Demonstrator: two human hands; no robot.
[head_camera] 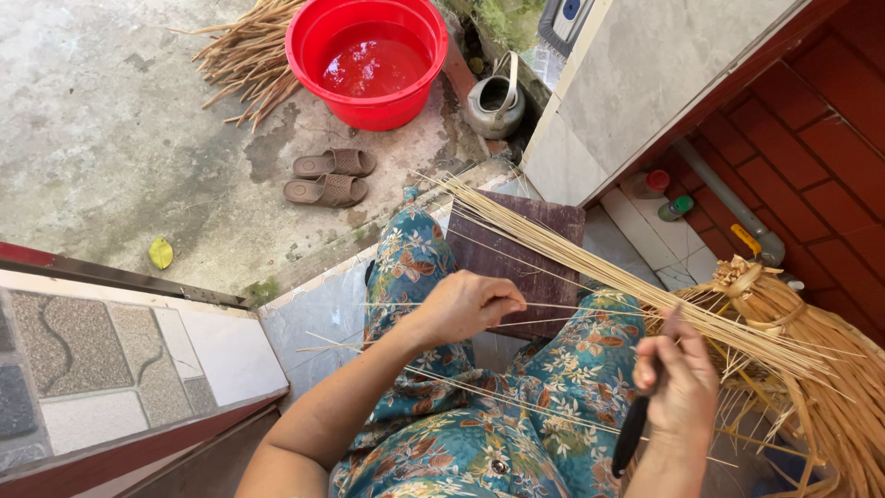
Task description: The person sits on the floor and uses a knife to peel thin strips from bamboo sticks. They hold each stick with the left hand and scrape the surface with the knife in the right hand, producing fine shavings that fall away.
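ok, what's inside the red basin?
The red basin holds clear water partway up; its red bottom shows through and nothing visible floats or soaks in it. A pile of dry stalks lies behind it on the concrete; the basin covers the pile's near edge.

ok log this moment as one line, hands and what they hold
left hand: pinching thin straw strand | right hand: grip on dark-handled tool | straw bundle across lap | woven straw piece at right

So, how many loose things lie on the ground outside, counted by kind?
Red basin: 1
Metal kettle: 1
Brown sandals: 2
Bundle of dry stalks: 1
Yellow leaf: 1
Total: 6
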